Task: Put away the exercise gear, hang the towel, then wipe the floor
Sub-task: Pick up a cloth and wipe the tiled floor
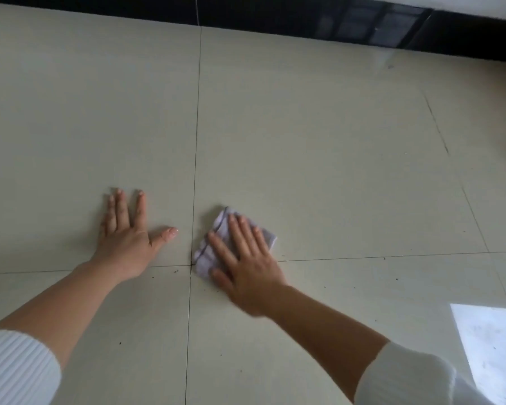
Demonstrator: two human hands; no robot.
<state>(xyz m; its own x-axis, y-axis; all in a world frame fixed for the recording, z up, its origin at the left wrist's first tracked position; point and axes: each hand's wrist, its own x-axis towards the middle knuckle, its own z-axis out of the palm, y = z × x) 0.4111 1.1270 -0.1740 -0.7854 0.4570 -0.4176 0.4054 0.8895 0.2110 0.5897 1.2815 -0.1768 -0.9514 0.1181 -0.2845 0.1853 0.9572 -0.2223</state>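
Pressing cloth (208, 252) flat w/ R hand (246, 264) | L hand (126, 244) splayed on floor (333, 141) | cloth edges blurry

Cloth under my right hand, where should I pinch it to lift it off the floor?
Best bet is the far corner of the cloth, pinched from above, on the far side. It lies flat and folded under the right hand, and that corner pokes out past the fingertips, so it is free.

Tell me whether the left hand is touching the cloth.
Apart. The head view shows bare floor and a grout line between the left hand and the cloth under the right hand.
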